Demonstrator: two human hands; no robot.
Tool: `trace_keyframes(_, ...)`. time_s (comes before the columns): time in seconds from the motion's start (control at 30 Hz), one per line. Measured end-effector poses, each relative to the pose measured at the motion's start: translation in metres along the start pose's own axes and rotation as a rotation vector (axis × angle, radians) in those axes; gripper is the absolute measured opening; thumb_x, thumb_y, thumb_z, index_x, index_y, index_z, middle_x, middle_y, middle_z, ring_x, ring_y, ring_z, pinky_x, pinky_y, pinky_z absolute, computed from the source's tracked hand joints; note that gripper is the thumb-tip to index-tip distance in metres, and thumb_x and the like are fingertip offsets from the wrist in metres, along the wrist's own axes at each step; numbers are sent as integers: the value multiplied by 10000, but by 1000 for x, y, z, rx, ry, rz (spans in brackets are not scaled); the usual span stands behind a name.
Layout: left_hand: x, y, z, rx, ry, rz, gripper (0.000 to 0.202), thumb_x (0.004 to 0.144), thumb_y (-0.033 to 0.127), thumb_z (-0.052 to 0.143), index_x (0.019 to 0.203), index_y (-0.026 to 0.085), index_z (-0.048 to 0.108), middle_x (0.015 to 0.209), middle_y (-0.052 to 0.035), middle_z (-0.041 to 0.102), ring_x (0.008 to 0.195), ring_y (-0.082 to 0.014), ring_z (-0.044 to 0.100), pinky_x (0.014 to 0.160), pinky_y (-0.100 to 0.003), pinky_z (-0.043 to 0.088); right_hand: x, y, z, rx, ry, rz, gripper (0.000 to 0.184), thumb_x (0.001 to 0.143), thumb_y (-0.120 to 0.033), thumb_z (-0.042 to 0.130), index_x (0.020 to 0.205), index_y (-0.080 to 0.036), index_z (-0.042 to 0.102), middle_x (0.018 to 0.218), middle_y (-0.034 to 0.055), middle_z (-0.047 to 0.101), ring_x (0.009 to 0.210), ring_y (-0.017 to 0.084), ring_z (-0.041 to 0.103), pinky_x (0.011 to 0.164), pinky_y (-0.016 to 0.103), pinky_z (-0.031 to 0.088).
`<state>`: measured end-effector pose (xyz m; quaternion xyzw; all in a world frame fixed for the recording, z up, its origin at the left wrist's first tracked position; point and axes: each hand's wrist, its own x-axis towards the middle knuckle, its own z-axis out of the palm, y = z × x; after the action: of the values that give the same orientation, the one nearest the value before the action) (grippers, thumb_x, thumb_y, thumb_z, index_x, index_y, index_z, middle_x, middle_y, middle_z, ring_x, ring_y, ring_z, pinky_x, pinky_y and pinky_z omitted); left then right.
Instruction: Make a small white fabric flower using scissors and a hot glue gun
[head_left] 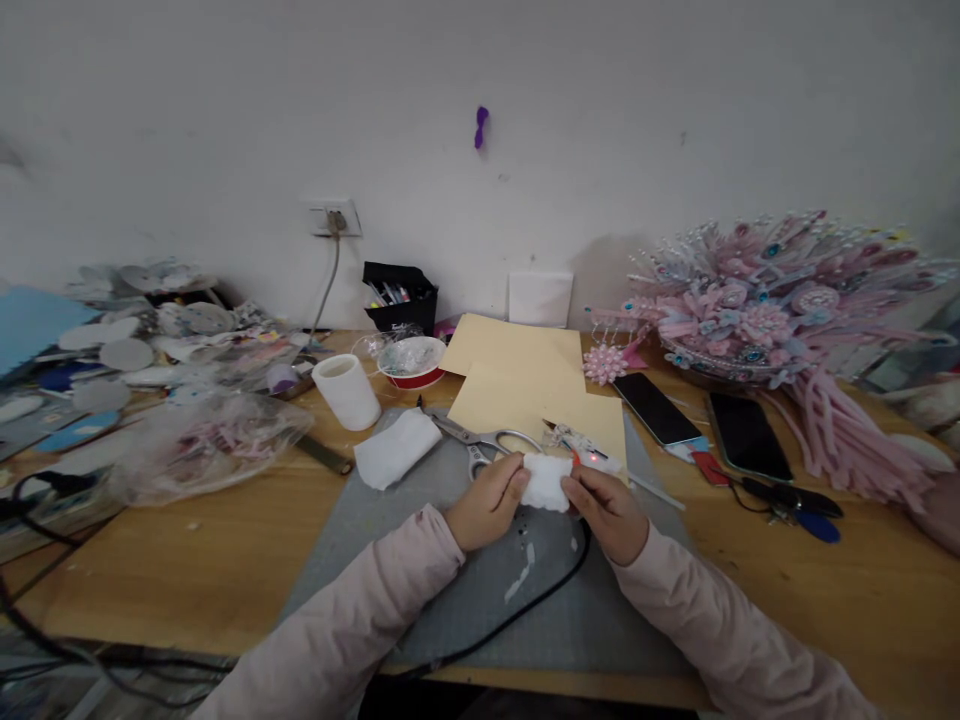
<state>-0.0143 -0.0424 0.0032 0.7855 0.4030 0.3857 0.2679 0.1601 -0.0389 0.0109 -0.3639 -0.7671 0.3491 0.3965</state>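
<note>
Both hands meet over the grey mat (420, 590) at the table's middle. My left hand (489, 503) is closed, its fingers pinching the left side of a small white pad of soft fabric (546, 481). My right hand (606, 510) is closed on the pad's right side and also grips a tool with a red light (592, 458), whose black cord (517, 612) trails toward me across the mat. Scissors (480, 440) lie just beyond the hands. A second white fabric piece (396, 448) rests on the mat's far left corner.
Tan paper sheets (517, 375), a white roll (346, 391), a red-rimmed bowl (412, 360) and a black pen box (399, 294) stand behind. Two phones (660, 408) (748, 435) and a pink beaded ornament (772, 310) lie right. Clutter and plastic bags (202, 445) fill the left.
</note>
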Motion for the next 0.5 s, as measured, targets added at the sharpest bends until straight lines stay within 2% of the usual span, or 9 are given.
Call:
trace_keyframes(0.13,-2,-2,1,34,-9,13,319,879,382,174,734,181,376,674,-31,454,611,-143,410,574,-275,338,-1,0,1,88,-18,58,396,841,-462,351,556,-193,409,491,-30,439,479,99,423,469,213,329)
trace_keyframes(0.27,0,-1,1,19,-5,-22,326,875,394,194,729,180,391,640,-11,437,595,-134,397,560,-265,327,-1,1,2,102,-14,91,407,833,-482,354,551,-193,407,485,-30,437,477,99,421,470,214,336)
trace_keyframes(0.4,4,-1,1,-123,8,-134,379,852,466,247,642,184,390,571,16,400,547,-116,375,530,-252,307,0,3,4,26,43,82,387,844,-438,354,548,-195,407,486,-27,432,475,101,417,472,223,327)
trace_keyframes(0.5,5,-2,3,-270,-24,-237,499,834,544,176,553,183,377,510,19,380,504,-110,363,518,-258,299,0,3,5,-86,83,43,374,849,-404,348,540,-199,399,481,-27,415,471,105,404,475,232,316)
